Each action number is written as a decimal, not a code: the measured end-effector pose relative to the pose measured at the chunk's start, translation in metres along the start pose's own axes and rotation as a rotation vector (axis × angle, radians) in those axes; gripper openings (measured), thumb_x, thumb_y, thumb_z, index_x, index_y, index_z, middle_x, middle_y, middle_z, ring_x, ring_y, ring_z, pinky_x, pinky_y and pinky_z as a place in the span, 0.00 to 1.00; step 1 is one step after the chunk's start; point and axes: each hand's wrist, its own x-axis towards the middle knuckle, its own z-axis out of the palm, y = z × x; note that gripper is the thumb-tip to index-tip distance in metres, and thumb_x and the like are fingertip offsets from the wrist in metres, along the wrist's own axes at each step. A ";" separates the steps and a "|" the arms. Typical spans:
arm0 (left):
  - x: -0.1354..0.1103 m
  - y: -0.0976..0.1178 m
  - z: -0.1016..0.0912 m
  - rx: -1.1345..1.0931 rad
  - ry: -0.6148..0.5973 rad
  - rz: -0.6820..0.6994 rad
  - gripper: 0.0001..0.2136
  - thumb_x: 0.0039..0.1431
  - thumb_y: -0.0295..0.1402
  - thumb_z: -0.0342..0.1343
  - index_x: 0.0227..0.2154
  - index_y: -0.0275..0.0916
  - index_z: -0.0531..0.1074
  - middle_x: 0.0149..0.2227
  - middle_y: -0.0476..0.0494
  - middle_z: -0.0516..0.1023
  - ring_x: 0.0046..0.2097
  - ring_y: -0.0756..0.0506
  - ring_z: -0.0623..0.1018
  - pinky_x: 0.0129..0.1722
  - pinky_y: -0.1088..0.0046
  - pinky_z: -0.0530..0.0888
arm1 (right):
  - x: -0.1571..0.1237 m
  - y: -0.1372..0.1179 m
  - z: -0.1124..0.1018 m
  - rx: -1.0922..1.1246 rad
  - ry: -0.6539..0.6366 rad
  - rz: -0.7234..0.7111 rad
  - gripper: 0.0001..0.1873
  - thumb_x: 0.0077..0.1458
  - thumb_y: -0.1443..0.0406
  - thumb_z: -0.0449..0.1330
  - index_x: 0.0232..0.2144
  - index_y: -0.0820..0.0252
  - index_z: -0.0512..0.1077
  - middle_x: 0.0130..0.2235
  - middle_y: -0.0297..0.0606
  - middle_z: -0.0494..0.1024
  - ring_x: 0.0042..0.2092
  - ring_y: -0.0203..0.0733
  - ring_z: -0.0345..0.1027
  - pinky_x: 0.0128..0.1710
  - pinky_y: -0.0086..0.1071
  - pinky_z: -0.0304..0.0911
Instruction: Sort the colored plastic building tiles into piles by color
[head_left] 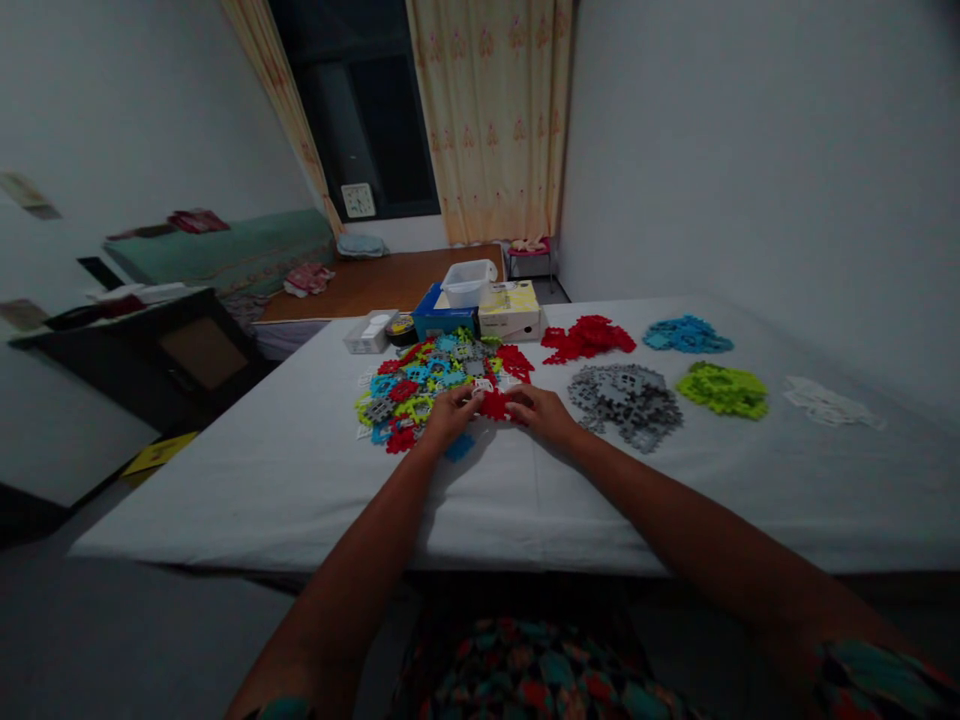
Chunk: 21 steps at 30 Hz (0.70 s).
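Note:
Between my two hands is a red plastic building piece (494,405) with notched edges, just in front of a mixed heap (420,385) of red, blue, green, grey and white pieces. My left hand (452,415) grips its left side, with a white piece (484,384) right behind the fingertips. On the right edge, the fingers of my right hand (541,412) are closed. A blue piece (459,447) lies under my left wrist. Right of my hands is a grey pile (626,400), with a red pile (589,338) behind it.
Farther right lie a blue pile (687,334), a green pile (722,390) and white pieces (831,402). Behind the heap stand a blue box (445,315), a yellow-and-white box (511,311), a clear tub (468,283), a black round container (401,330) and a small white box (369,333).

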 end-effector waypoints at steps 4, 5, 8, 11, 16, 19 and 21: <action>-0.001 -0.001 -0.006 0.249 0.135 0.054 0.16 0.63 0.44 0.51 0.44 0.42 0.78 0.43 0.41 0.82 0.45 0.42 0.80 0.45 0.63 0.76 | 0.000 0.004 -0.004 0.207 0.015 0.120 0.19 0.54 0.57 0.59 0.46 0.61 0.71 0.26 0.30 0.74 0.27 0.36 0.67 0.28 0.28 0.62; -0.001 -0.001 -0.007 0.328 0.168 0.078 0.15 0.64 0.42 0.50 0.45 0.44 0.78 0.46 0.41 0.81 0.48 0.42 0.79 0.49 0.62 0.75 | 0.000 0.004 -0.006 0.246 0.024 0.146 0.19 0.54 0.56 0.59 0.45 0.61 0.71 0.24 0.30 0.72 0.25 0.35 0.66 0.26 0.28 0.60; -0.002 -0.002 -0.009 0.456 0.180 0.133 0.14 0.65 0.38 0.48 0.45 0.44 0.78 0.50 0.40 0.79 0.52 0.43 0.76 0.55 0.61 0.72 | 0.000 -0.001 -0.017 0.309 0.045 0.200 0.17 0.51 0.56 0.60 0.40 0.60 0.72 0.23 0.30 0.70 0.25 0.35 0.65 0.24 0.27 0.58; -0.003 -0.001 -0.007 0.496 0.127 0.167 0.13 0.65 0.35 0.49 0.44 0.41 0.78 0.50 0.37 0.78 0.53 0.42 0.76 0.55 0.60 0.72 | -0.002 -0.013 -0.035 0.311 0.053 0.221 0.18 0.49 0.55 0.61 0.39 0.59 0.70 0.25 0.31 0.72 0.25 0.35 0.66 0.23 0.27 0.58; -0.008 0.009 -0.005 0.547 -0.021 0.211 0.12 0.62 0.31 0.51 0.43 0.41 0.78 0.47 0.40 0.80 0.50 0.42 0.78 0.53 0.60 0.73 | -0.002 -0.039 -0.077 0.130 -0.148 0.091 0.15 0.49 0.57 0.63 0.36 0.60 0.70 0.28 0.34 0.76 0.28 0.36 0.69 0.26 0.28 0.62; -0.014 0.024 -0.009 0.624 -0.166 0.259 0.13 0.62 0.32 0.51 0.44 0.41 0.78 0.48 0.41 0.80 0.50 0.42 0.77 0.52 0.62 0.73 | 0.015 -0.032 -0.117 -0.038 -0.147 0.006 0.13 0.49 0.58 0.64 0.35 0.60 0.72 0.31 0.36 0.79 0.32 0.38 0.72 0.32 0.30 0.66; -0.018 0.036 -0.011 0.686 -0.252 0.287 0.13 0.61 0.32 0.51 0.44 0.42 0.78 0.49 0.41 0.79 0.51 0.42 0.77 0.53 0.62 0.73 | 0.033 -0.011 -0.150 -0.150 0.010 0.032 0.12 0.50 0.60 0.64 0.36 0.60 0.73 0.34 0.38 0.80 0.35 0.40 0.73 0.36 0.32 0.67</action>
